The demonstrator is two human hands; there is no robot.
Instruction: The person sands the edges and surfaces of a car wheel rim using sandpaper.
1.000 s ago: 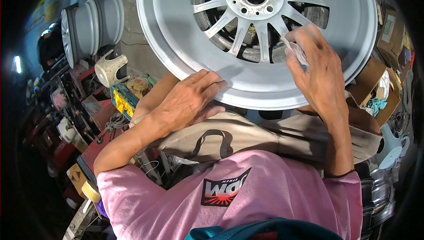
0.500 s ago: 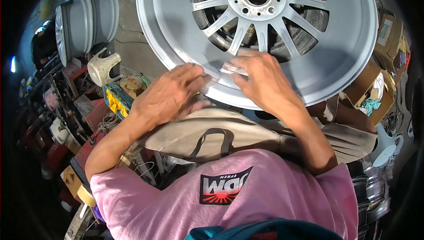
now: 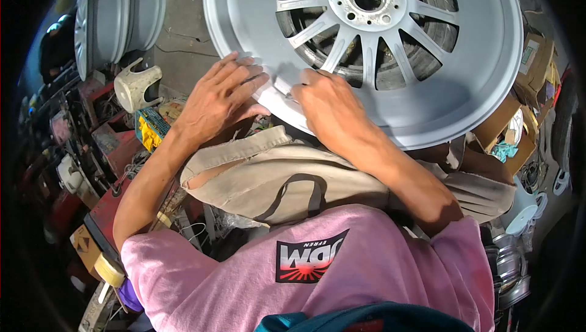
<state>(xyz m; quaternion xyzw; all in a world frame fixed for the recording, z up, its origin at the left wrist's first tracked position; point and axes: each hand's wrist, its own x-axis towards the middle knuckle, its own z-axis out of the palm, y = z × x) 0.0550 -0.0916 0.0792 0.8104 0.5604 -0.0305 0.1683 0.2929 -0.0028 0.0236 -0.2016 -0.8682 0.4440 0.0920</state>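
A large grey-coated wheel rim [image 3: 482,45] with thin spokes lies face up before me, over what looks like a black tire. My left hand [image 3: 218,97] rests at the near left of its outer lip, fingers spread and thumb apart, holding nothing. On the inner side of that lip, my right hand [image 3: 328,101] is closed, its fingers bent down against the surface. A small pale folded piece [image 3: 282,84], perhaps sandpaper, shows at its fingertips; its exact kind is unclear. Beneath my forearms, beige cloth [image 3: 256,179] covers my lap.
More grey rims [image 3: 110,23] stand at the far left, beside a worn white plastic stool [image 3: 138,84]. A teal-and-yellow box [image 3: 151,129] sits among cluttered tools. Cardboard boxes [image 3: 534,57] line the right side, with a shiny metal rim [image 3: 511,265] lower down.
Both hands have shifted left along the lip, and my left hand has spread its fingers. My right hand has turned more downward with the pale piece. The wheel appears slightly further right.
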